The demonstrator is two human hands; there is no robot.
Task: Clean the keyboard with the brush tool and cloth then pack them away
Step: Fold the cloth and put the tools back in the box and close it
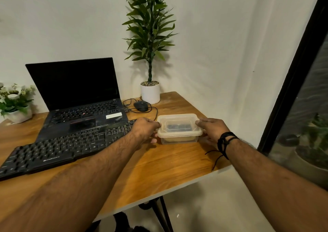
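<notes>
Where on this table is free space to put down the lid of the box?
Bare wood lies in front of the plastic box, toward the near table edge, right of the keyboard. Behind the box it is crowded: mouse, its cable, white plant pot.

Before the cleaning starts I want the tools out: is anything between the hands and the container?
Nothing visible. The left hand and right hand already hold the lidded container by its ends; its lid is on.

You see a black full-size keyboard (58, 151), a black open laptop (78, 96), a clear lidded plastic container (179, 128) with something dark, perhaps grey, inside, an orange-brown wood-grain table (168, 164), and a green leafy plant in a white round pot (150, 92).
</notes>
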